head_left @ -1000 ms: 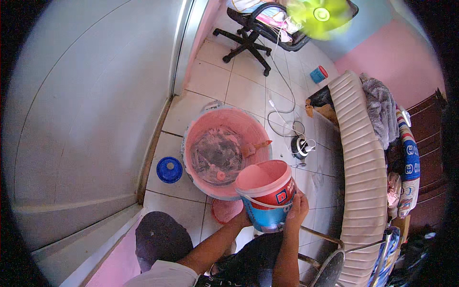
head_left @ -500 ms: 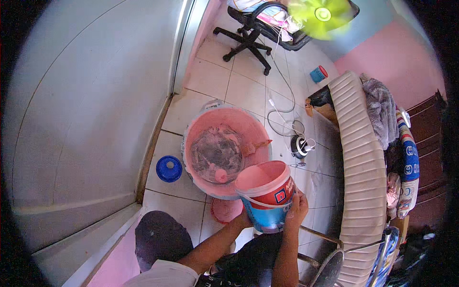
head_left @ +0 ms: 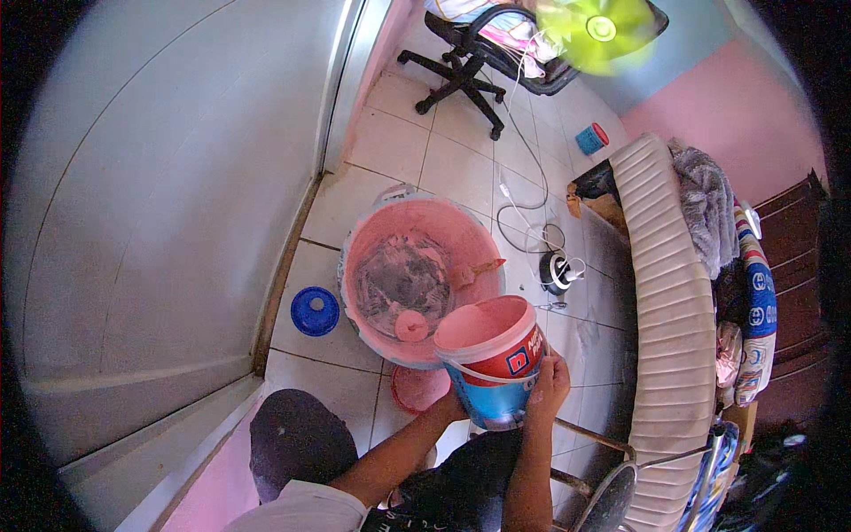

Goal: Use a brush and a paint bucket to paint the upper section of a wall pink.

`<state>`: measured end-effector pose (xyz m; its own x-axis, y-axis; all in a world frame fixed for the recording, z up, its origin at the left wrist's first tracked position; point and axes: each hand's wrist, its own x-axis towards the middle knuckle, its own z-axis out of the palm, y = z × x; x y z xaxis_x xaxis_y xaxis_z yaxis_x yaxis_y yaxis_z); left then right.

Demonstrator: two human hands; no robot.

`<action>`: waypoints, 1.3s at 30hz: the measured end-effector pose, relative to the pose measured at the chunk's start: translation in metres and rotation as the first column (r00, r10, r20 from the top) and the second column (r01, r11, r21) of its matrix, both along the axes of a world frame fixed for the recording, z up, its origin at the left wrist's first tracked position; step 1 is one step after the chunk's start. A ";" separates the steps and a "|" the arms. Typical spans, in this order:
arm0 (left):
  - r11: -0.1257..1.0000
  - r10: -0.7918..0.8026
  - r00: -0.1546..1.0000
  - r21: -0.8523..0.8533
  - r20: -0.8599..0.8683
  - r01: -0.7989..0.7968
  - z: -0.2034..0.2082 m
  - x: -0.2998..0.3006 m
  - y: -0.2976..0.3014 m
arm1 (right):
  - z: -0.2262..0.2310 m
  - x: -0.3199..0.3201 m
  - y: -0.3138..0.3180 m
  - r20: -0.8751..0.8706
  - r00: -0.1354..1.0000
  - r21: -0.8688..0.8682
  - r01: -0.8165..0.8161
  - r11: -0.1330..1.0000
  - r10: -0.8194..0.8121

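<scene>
Pink puddle (head_left: 410, 326) spreads wider inside the tub's (head_left: 470, 226) near rim | right hand (head_left: 548, 386) clasps bucket's (head_left: 489, 401) side | left hand (head_left: 452, 407) against bucket, fingers hidden, grip unclear

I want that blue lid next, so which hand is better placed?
Probably your left hand: it's nearer the lid, which lies left of the tub. Your right hand holds the bucket from the right, farther away.

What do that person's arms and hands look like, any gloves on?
The left forearm is bare below a whitish sleeve; the right forearm is bare too. The right hand wears no glove; the left hand is mostly hidden.
</scene>
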<state>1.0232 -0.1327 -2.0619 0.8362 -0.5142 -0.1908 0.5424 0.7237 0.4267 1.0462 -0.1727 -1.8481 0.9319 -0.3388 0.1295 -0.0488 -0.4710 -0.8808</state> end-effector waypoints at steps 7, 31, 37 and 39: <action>1.000 -0.006 1.000 -0.018 -0.027 0.006 0.003 0.003 0.005 | -0.010 0.005 -0.001 0.012 0.999 0.039 -0.037 0.999 0.037; 0.995 -0.020 0.994 -0.098 -0.108 0.010 0.007 0.004 0.006 | -0.016 0.006 -0.002 0.062 0.997 0.026 -0.046 0.999 0.044; 0.993 -0.024 0.991 -0.115 -0.129 0.009 0.005 -0.001 0.008 | -0.003 0.003 0.009 -0.015 1.000 -0.040 -0.011 0.999 0.010; 0.993 -0.026 0.991 -0.122 -0.135 0.010 0.008 0.001 0.007 | -0.004 0.004 0.006 -0.018 1.000 -0.068 -0.015 0.998 0.014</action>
